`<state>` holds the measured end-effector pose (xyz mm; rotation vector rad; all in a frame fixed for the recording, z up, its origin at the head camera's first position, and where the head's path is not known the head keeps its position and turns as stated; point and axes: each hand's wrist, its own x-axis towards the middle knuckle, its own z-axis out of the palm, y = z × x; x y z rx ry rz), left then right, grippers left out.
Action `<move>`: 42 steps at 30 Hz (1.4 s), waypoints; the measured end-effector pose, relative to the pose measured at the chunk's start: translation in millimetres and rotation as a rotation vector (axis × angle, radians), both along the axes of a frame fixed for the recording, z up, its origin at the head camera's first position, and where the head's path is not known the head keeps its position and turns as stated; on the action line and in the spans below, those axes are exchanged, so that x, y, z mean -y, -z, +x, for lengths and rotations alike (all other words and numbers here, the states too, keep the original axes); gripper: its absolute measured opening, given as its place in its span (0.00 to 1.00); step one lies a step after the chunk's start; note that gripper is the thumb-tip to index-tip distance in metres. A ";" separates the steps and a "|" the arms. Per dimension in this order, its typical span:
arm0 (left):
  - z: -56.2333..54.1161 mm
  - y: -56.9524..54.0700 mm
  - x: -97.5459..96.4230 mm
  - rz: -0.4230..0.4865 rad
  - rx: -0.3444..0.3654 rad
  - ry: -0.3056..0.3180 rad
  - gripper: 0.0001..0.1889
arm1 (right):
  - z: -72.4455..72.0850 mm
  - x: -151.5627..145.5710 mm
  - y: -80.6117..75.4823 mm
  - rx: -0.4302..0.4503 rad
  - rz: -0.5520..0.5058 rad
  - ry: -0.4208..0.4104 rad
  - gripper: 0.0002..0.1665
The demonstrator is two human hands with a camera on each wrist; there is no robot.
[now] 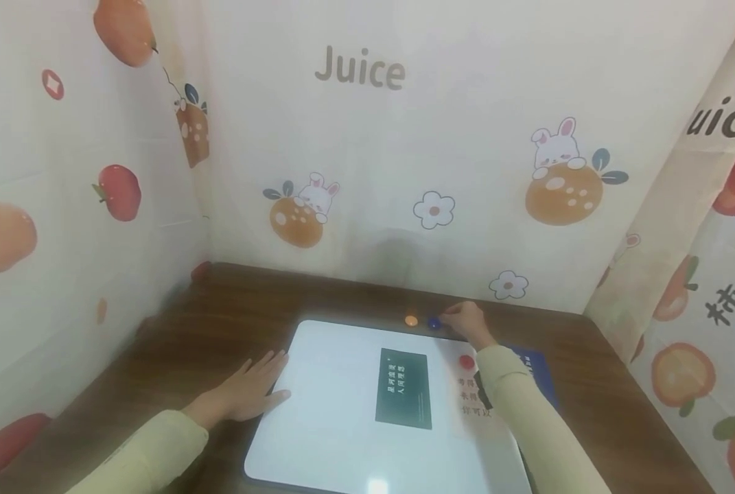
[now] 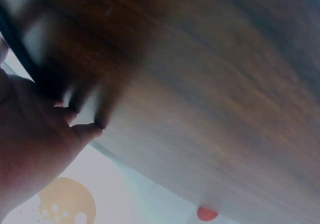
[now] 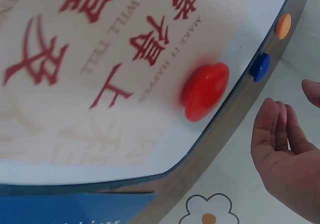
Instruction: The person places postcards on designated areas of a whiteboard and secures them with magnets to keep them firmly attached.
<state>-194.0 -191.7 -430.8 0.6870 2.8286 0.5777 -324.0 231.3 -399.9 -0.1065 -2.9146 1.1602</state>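
A whiteboard point(image 1: 324, 412) lies flat on the brown table. My left hand point(image 1: 252, 387) rests at its left edge, fingers stretched out, thumb on the board's rim. Beyond the far edge, my right hand point(image 1: 468, 322) is beside a round blue magnet point(image 1: 434, 323). From the right wrist view, a gap shows between the fingertips and the blue magnet point(image 3: 260, 67), and the thumb stands apart from the fingers. Left of it lies an orange magnet point(image 1: 411, 320). A red magnet point(image 3: 206, 92) sits on a pale card point(image 3: 100, 129) with red characters. A dark green card point(image 1: 404, 391) lies mid-board.
A blue printed sheet or booklet point(image 1: 537, 370) shows at the board's right side, partly behind my right sleeve. Under that forearm is a small black thing point(image 1: 483, 392), mostly hidden. Printed curtains point(image 1: 367, 151) hang behind the table and on both sides.
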 end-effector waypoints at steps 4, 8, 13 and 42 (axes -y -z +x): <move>-0.6 -2.8 -0.4 0.002 -0.013 0.004 0.38 | -6.8 3.9 3.1 0.005 -0.001 0.013 0.17; -2.4 -3.8 -0.4 -0.021 -0.021 -0.009 0.38 | -11.1 8.9 6.3 0.017 0.011 0.032 0.17; -2.5 -2.9 1.9 -0.042 -0.011 -0.019 0.38 | -11.9 14.2 13.4 0.026 0.026 0.044 0.20; -0.5 4.1 -1.1 -0.013 0.013 0.006 0.38 | -19.9 20.0 24.3 -0.053 0.062 0.125 0.21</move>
